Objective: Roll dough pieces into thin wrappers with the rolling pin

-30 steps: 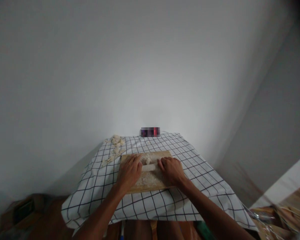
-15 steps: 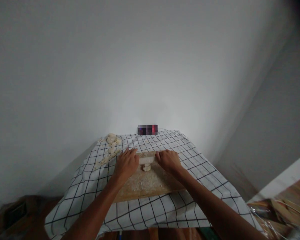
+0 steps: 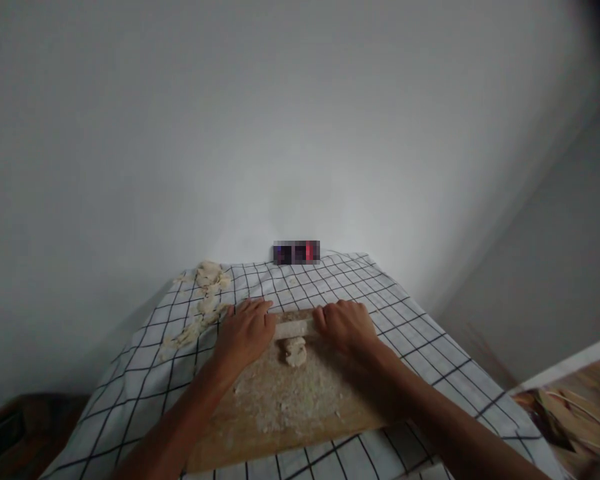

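A pale, flour-dusted rolling pin [image 3: 295, 329] lies crosswise near the far side of a wooden board [image 3: 260, 437]. My left hand [image 3: 246, 331] is closed over its left end, and my right hand [image 3: 347, 325] grips the right end with curled fingers. Both palms hide the ends of the pin. Just on the near side of the pin sits a small lump of dough [image 3: 296, 352]; I cannot tell whether the two touch. Flour and dough crumbs are scattered across the board.
A white cloth with black checks [image 3: 420, 343] covers the table under the board. Dough scraps [image 3: 210, 277] lie at the back left. A blurred dark and red object [image 3: 297, 253] stands by the wall [image 3: 300, 133]. Brown cardboard-like items [image 3: 575, 417] are at the lower right.
The view has come closer, so the board looks larger. More of the dough lump shows on the near side of the rolling pin. Both hands keep their hold on the pin.
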Demonstrator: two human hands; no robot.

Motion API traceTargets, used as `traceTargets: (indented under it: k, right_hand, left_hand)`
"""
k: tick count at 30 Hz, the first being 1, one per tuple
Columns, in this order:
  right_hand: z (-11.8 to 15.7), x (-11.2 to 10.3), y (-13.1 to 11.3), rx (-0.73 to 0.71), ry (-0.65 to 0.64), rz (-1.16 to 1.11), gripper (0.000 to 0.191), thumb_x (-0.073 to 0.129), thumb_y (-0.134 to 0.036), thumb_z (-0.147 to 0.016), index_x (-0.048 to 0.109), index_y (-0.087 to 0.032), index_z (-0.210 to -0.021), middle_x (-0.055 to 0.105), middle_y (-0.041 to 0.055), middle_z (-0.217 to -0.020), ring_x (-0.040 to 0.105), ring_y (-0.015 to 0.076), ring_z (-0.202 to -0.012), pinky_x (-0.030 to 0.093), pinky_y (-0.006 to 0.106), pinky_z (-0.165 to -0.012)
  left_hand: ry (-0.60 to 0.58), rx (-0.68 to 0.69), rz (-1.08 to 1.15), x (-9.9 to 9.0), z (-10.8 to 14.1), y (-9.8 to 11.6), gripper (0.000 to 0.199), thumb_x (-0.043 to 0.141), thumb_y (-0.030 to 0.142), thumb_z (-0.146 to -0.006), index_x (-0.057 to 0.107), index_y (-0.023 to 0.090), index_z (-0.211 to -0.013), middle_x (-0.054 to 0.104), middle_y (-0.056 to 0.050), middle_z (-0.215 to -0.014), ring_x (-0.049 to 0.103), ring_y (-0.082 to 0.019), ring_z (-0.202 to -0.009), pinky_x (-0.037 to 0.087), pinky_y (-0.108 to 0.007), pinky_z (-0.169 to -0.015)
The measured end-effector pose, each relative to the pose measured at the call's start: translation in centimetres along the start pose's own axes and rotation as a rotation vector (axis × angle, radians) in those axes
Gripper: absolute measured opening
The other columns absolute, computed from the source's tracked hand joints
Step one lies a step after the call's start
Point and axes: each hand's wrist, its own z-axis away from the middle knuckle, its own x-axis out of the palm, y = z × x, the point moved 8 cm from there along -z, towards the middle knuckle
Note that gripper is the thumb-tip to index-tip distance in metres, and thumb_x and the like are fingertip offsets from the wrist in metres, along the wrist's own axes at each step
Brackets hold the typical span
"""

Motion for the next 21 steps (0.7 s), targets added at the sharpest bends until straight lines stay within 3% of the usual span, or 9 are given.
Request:
traceTargets:
  k: [4,11,16,18,21]
  right_hand:
    - [0.9,0.8,0.4,0.011,0.091,-0.041,0.058,0.033,-0.036,-0.117,0.083,-0.021,-0.092,0.083,0.0151,-0.099,0.079,0.0285,-0.091,0.051,0.036,-0.08]
    - [2.4,0.7,0.0,-0.127,0.233,-0.135,0.051,0.036,-0.03,-0.118,0.077,-0.022,-0.09,0.08,0.0075,-0.092,0.075,0.0223,-0.087,0.048,0.034,-0.082]
    - [4.2,0.5,-0.1,-0.28,0.382,-0.177,0.049,0.034,-0.033,-0.119,0.073,-0.022,-0.091,0.077,0.0074,-0.093,0.072,0.0235,-0.092,0.05,0.037,-0.087]
    - [5.2,0.4,-0.1,-0.324,0.427,-0.214,0.048,0.034,-0.033,-0.119,0.075,-0.022,-0.095,0.079,0.0075,-0.099,0.073,0.0237,-0.096,0.053,0.039,-0.089]
    - [6.9,0.1,-0.2,-0.381,0.53,-0.268,0.043,0.036,-0.032,-0.119,0.078,-0.021,-0.118,0.081,0.0094,-0.125,0.072,0.0258,-0.122,0.052,0.045,-0.109]
  left_hand:
    - [0.021,0.069,-0.021,-0.9,0.9,1.2,0.041,0.044,0.018,-0.106,0.075,0.021,-0.131,0.076,-0.011,-0.143,0.068,-0.035,-0.137,0.046,-0.064,-0.121]
    - [0.166,0.059,-0.029,-1.8,2.7,1.6,0.045,0.042,0.022,-0.108,0.069,0.012,-0.142,0.076,-0.018,-0.141,0.074,-0.031,-0.129,0.063,-0.048,-0.105]
    - [0.243,0.121,0.011,-2.6,4.3,2.3,0.047,0.037,0.026,-0.11,0.072,0.013,-0.139,0.076,-0.014,-0.143,0.069,-0.027,-0.139,0.057,-0.047,-0.118]
    - [0.241,0.129,0.021,-2.9,5.1,2.6,0.05,0.035,0.027,-0.11,0.072,0.012,-0.141,0.074,-0.014,-0.145,0.067,-0.027,-0.141,0.056,-0.046,-0.12]
    - [0.222,0.11,0.038,-3.4,6.2,3.0,0.051,0.035,0.028,-0.111,0.069,0.011,-0.145,0.07,-0.014,-0.151,0.065,-0.027,-0.144,0.056,-0.047,-0.12]
